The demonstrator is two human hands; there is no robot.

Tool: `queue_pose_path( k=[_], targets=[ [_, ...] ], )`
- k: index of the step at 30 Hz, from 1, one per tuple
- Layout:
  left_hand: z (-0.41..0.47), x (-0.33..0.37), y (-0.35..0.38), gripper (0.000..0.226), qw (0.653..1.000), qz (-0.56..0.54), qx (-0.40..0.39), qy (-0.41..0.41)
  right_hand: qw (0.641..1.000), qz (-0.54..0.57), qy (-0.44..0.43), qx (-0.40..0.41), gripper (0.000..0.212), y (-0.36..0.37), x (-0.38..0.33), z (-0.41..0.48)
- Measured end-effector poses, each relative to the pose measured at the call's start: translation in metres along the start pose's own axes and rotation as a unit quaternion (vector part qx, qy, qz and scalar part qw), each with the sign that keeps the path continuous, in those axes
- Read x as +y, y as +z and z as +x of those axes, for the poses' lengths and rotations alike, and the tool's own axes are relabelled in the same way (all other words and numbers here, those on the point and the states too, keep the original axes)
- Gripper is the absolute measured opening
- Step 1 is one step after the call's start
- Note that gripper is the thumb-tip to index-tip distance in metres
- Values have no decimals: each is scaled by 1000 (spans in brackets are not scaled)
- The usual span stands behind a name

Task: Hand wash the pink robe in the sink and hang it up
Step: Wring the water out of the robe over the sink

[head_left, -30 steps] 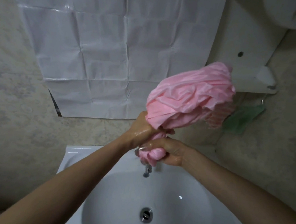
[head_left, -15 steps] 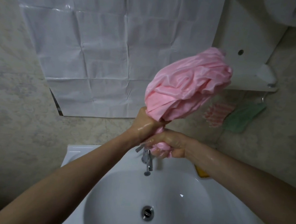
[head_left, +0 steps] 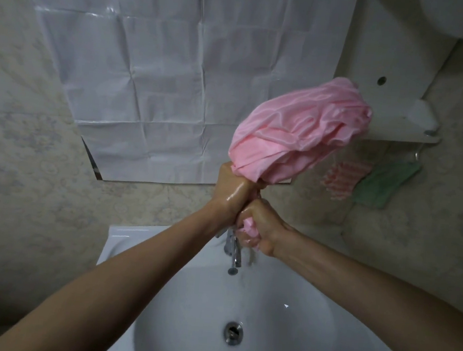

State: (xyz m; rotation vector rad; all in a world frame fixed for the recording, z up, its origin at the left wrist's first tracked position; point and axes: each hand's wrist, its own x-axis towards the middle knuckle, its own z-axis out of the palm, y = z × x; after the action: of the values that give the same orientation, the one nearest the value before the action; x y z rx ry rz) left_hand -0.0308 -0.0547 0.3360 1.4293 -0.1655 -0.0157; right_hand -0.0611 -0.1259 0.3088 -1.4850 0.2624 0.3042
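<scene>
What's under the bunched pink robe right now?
The left hand and right hand grip the robe by its twisted end; below are the tap and sink. The hands cover the tap's base.

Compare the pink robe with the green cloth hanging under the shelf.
The pink robe is bunched and gripped by the left hand and right hand over the sink; the green cloth hangs untouched against the wall. The robe looks much bulkier than the cloth. Both are soft fabric.

Two hands (head_left: 234,195) (head_left: 262,229), one pink robe (head_left: 299,131), one sink (head_left: 288,339), one tap (head_left: 234,256), two hanging cloths (head_left: 343,180) (head_left: 385,184).
</scene>
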Motion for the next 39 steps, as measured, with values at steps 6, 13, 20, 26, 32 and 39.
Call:
queue_pose_path(
  k=[6, 13, 20, 26, 32, 39],
  targets=[
    [3, -2, 2, 31, 999, -29, 17, 1, 999, 30, -22, 36, 58, 6, -2, -3],
    [4, -10, -2, 32, 999, -19, 25, -6, 997, 61, 3, 49, 34, 11, 4, -5],
    [0, -5, -6, 38, 1000, -15, -14, 7, 996, 79, 21, 38, 48, 13, 2, -8],
    [-2, -1, -8, 19, 999, -8, -37, 13, 997, 62, -1, 46, 46, 14, 3, -9],
    [9, 5, -12, 26, 997, 72, -22, -33, 994, -1, 40, -97, 16, 6, -3, -3],
    [34, -8, -37, 42, 959, 270, -37, -76, 916, -342, -203, 58, 29, -37, -13, -2]
  ],
)
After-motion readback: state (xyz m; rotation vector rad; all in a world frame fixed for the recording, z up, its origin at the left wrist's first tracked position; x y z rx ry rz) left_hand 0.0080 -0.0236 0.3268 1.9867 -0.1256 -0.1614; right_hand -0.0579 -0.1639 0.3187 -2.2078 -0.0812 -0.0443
